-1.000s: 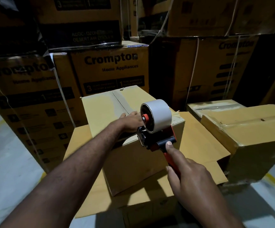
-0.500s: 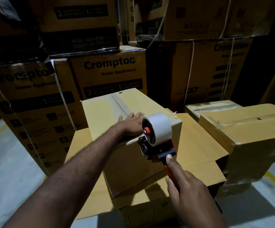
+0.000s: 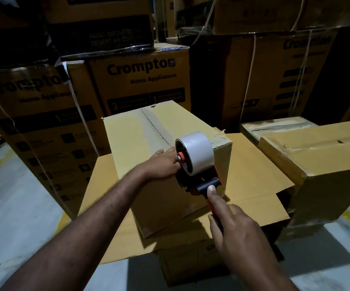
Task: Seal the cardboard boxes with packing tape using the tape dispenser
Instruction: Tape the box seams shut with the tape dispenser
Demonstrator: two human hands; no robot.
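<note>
My right hand (image 3: 239, 234) has its grip closed round the red handle of the tape dispenser (image 3: 199, 183). The forefinger lies straight along the top, and its tip presses on the black bar behind the frame. From my palm the handle runs up toward 11 o'clock. The tape roll (image 3: 199, 152) stands upright on the dispenser with its red hub facing 9 o'clock. The dispenser's head is at the near top edge of the box (image 3: 126, 141), toward the box's right corner. I cannot tell whether the tape itself touches the cardboard there.

At 9 o'clock from the roll, just beside the hub, my left hand (image 3: 161, 164) lies flat on the box top at its near edge. The fingers are stretched out and its grip is wide, holding nothing. The fingertips are hidden behind the roll.

A strip of tape (image 3: 153, 124) runs along the centre seam of the box top, from the far edge at 12 o'clock down toward the roll.

The box stands on a lower box (image 3: 253, 175) whose flaps are spread out flat, showing at 3 o'clock and at 7 o'clock. Further out at 3 o'clock are more taped boxes (image 3: 321, 162), close together. From 10 to 1 o'clock stand stacked Crompton cartons (image 3: 140, 80), bound with pale straps (image 3: 248, 80). The pale floor (image 3: 12, 206) shows at 8 o'clock, and again at 4 o'clock with a yellow line on it.
</note>
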